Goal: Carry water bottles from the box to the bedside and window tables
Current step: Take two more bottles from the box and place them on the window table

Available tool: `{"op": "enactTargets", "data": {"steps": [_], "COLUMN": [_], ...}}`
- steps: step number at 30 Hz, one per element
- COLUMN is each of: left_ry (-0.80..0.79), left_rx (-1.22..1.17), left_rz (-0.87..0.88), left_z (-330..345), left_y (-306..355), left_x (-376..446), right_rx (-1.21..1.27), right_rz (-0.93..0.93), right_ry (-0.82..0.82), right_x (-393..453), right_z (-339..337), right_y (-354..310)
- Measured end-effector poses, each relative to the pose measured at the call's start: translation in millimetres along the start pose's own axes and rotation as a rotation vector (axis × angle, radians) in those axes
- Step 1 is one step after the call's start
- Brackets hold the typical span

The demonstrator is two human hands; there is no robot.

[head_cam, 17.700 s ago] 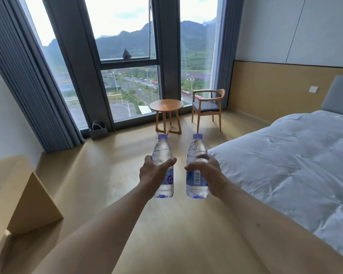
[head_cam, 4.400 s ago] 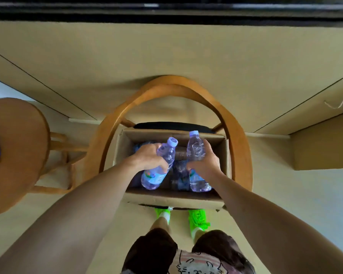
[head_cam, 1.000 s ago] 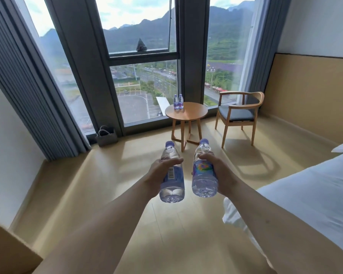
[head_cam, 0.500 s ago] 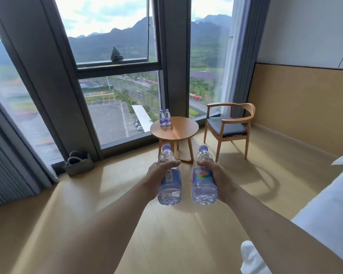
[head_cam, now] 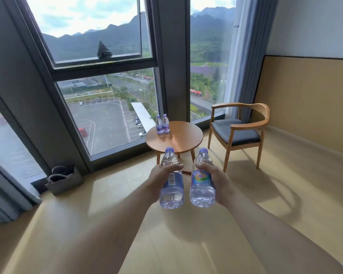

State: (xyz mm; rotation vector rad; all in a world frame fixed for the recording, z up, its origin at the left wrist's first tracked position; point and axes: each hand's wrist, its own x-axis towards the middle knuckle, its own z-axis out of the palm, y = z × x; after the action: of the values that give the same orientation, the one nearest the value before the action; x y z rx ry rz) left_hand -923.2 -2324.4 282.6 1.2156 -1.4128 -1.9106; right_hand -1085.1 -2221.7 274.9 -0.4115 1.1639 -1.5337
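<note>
Both arms stretched forward, near level, forearms converging. Left hand [head_cam: 162, 178] wrapped around left bottle [head_cam: 171, 180], thumb across its front; right hand [head_cam: 216, 179] clamped on right bottle [head_cam: 202, 178]. Both bottles upright, side by side, just apart, caps up, held above the floor [head_cam: 127, 224]. Ahead: round table [head_cam: 183, 139] by the window, two bottles [head_cam: 162, 124] standing touching near its far edge. Chair [head_cam: 240, 129] just right of table.
</note>
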Motion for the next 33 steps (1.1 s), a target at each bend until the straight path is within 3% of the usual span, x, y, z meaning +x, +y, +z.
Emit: {"op": "enactTargets", "data": {"steps": [9, 22, 33], "left_ry": [0.082, 0.092, 0.045], "left_rx": [-0.031, -0.004, -0.125], "left_rz": [-0.028, -0.042, -0.139], "left_z": [24, 6, -30], "left_y": [88, 135, 212], "left_x": [159, 409, 619], "right_rx": [0.018, -0.046, -0.042], "right_rz": [0.118, 0.076, 0.106], "right_ry": [-0.032, 0.037, 0.067], "right_x": [174, 414, 624], "right_z": [-17, -23, -1], "right_y": [-91, -138, -193]}}
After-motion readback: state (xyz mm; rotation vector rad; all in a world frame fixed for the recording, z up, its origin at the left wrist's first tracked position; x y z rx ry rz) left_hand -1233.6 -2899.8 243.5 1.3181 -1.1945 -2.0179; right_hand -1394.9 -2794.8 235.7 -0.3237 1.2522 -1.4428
